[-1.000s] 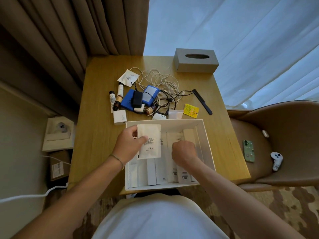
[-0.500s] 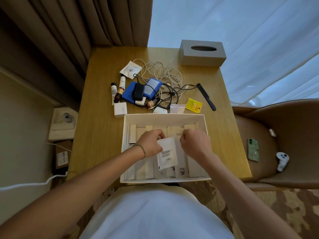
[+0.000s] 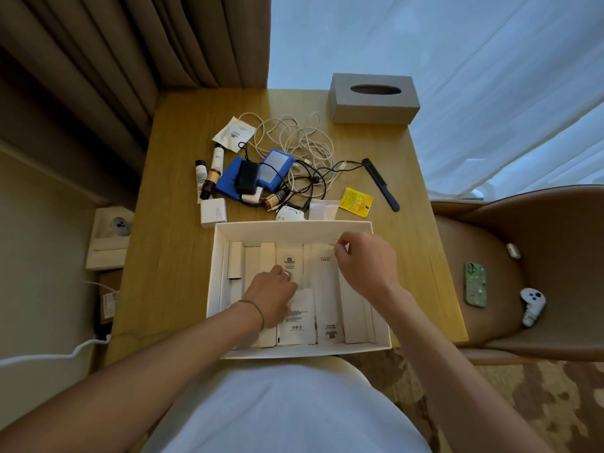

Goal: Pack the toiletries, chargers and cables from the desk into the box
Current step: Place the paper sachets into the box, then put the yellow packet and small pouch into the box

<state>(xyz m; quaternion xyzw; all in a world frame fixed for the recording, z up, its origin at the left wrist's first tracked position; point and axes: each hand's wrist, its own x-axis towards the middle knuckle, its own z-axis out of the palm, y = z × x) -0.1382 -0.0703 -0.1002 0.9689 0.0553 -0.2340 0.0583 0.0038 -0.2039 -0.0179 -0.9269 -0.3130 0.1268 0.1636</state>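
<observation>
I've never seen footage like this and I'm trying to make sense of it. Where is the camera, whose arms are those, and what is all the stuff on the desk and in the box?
There is no machine here. A person wears a wide-angle camera on the head, so you look down along their own two arms.

On the wooden desk stands an open white box, already lined with white packets. The left hand rests on a white sachet lying in the box. The right hand hovers near the far right corner, fingers curled; whether it pinches anything is unclear.

Behind the box lie the things not yet packed: tangled white cables, a blue case, a white charger, small bottles, a black comb, a yellow sachet. A grey tissue box stands at the back.
</observation>
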